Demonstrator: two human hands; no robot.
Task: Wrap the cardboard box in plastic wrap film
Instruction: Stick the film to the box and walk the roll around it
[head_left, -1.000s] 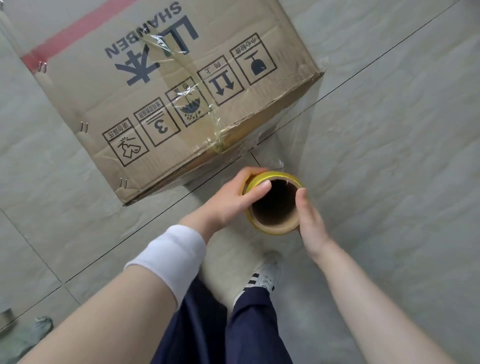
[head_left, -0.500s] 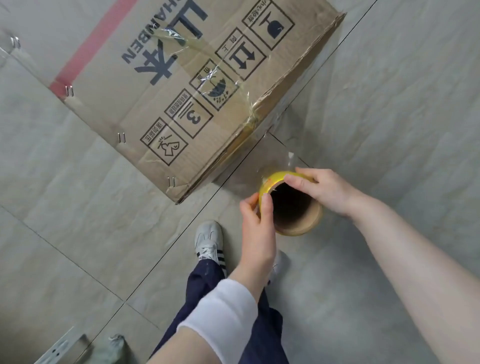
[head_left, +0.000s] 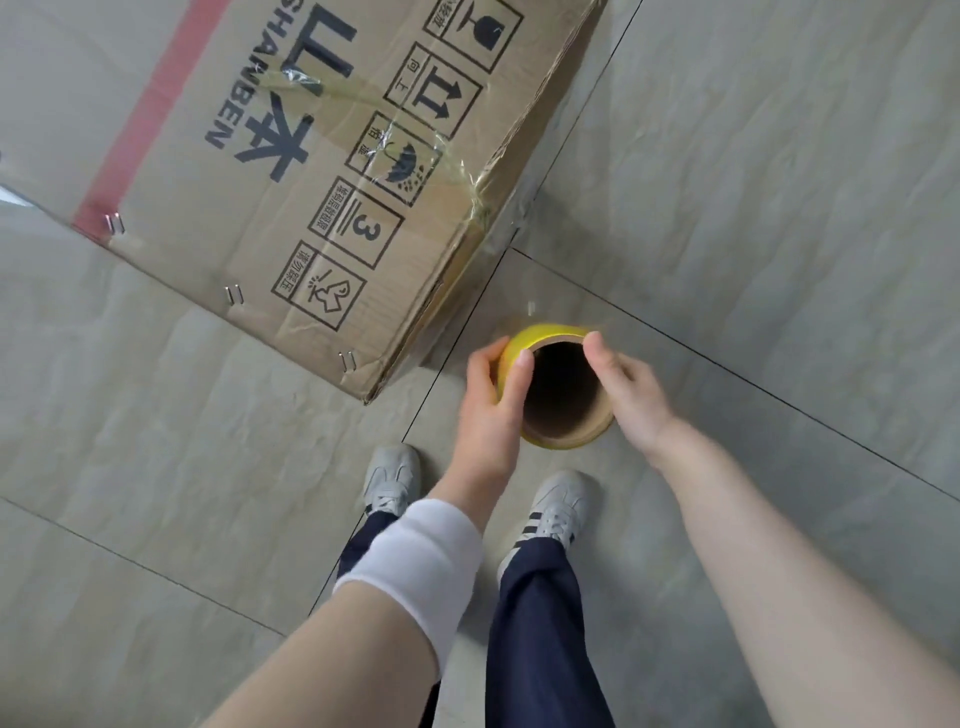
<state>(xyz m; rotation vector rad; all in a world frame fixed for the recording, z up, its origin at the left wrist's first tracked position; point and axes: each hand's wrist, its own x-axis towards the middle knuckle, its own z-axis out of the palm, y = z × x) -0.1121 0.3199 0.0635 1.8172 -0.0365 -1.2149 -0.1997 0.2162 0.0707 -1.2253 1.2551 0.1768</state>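
brown cardboard box (head_left: 322, 171) w/ dark print & red stripe, on floor (head_left: 779, 208) upper left. clear film (head_left: 415, 156) crumpled across top to its right corner. yellow film roll (head_left: 566, 434) upright nr that corner, core open upward.

Roll (head_left: 563, 400) farther round box (head_left: 311, 182) corner

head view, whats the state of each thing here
cardboard box, closed, stapled, on the floor, partly filmed
plastic wrap film, stretched from roll to box edge
film roll, held upright, open core facing up
left hand, grips the roll's rim
right hand, grips the roll's opposite side
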